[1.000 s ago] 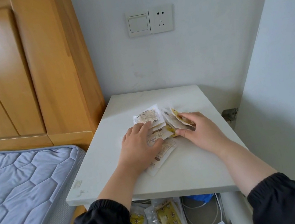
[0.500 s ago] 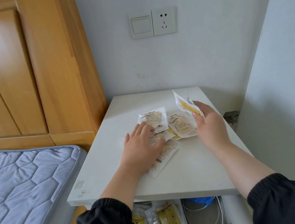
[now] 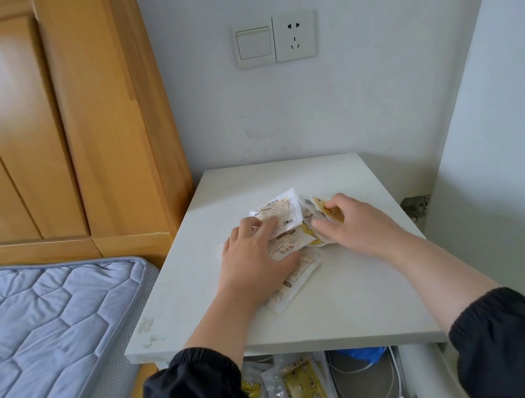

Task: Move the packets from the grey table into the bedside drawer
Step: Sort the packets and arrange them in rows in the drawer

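Head view: at the centre of the frame a small heap of packets (image 3: pixel 283 219) lies on the grey table (image 3: pixel 341 307), overlapping one another, with none of them yet lifted clear. The left hand (image 3: pixel 257 262) rests flat on the left part of the heap, fingers fairly straight and spread, thumb laid over a lower packet, pressing rather than gripping. The right hand (image 3: pixel 359 227) has its fingers curled over and its thumb against the rightmost packet (image 3: pixel 331 211), apparently pinching its edge. The step in hand looks like gathering the loose packets into one bundle. Next, both hands probably need to close round the stack, lift it off the top and bring it towards the bottom edge of the frame, where the drawer (image 3: pixel 423 380) stands pulled open beneath the table's front edge. Slippery wrappers could slide apart, so a firm squeeze from both sides seems wise. The drawer already holds yellow pouches (image 3: pixel 308 396) and a white cable (image 3: pixel 362 369). As for writing, the table packets show pale label panels with dark print and a barcode (image 3: pixel 287 222), but the characters are too small to read. The yellow pouches carry a repeated little cartoon pattern, with no legible brand.
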The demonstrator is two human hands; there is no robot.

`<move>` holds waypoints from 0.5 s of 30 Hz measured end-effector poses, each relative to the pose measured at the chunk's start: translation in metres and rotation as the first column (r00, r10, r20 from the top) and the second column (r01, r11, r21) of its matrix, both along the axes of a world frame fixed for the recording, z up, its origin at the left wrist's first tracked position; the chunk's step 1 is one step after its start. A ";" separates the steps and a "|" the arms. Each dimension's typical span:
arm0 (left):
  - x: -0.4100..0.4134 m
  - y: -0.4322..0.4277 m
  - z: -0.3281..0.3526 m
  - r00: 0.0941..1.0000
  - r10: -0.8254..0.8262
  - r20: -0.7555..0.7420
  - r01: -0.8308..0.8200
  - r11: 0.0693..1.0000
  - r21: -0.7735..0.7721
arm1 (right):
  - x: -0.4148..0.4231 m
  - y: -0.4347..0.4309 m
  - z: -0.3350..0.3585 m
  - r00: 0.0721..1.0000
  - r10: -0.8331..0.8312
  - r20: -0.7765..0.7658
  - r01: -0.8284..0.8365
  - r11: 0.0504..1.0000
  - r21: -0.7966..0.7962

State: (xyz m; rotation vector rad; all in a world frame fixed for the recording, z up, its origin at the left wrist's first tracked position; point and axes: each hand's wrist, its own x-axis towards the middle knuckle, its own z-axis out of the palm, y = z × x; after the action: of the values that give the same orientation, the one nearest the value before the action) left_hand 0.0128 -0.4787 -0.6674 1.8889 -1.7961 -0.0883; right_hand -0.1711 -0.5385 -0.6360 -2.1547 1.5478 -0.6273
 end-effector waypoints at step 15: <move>0.003 -0.002 0.000 0.994 0.049 -0.094 -0.048 0.999 0.011 | 0.027 -0.018 0.029 0.872 0.002 -0.489 0.060 0.992 0.111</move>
State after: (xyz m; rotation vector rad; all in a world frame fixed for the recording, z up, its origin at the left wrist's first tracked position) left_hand 0.0160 -0.4811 -0.6678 1.9009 -1.6889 -0.1652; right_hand -0.1440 -0.5569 -0.6074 -2.3096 1.8118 0.0257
